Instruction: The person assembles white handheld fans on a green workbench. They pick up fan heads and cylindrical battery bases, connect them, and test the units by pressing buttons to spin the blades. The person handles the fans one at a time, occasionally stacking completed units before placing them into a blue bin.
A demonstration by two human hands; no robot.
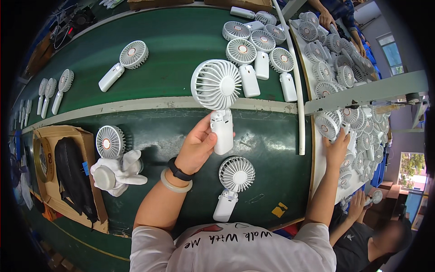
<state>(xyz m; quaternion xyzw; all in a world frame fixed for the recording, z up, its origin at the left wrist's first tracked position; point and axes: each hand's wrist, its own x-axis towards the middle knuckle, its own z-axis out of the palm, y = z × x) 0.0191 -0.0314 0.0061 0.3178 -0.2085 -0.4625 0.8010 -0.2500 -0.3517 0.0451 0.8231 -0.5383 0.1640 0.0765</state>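
Upright in my left hand (198,144) is a white handheld fan (222,131), its round grille raised above the bench and my fingers wrapped round the handle. My right hand (337,148) reaches into a pile of similar fans (358,122) on the white table to the right. Its thumb and fingers are apart beside a fan head (327,125), and the fingertips seem to touch a white handle. Below my left hand, another white fan (237,174) lies on the dark green bench (272,136). One more fan (110,141) rests at the left, by a white glove (120,172).
Several fans lie on the green conveyor belt (172,54), bunched at its right end. A white pipe (299,90) and a pale metal bar (367,92) stand near the pile. An open carton (97,195) holds a black pouch (74,174). Co-workers' hands (326,19) work nearby.
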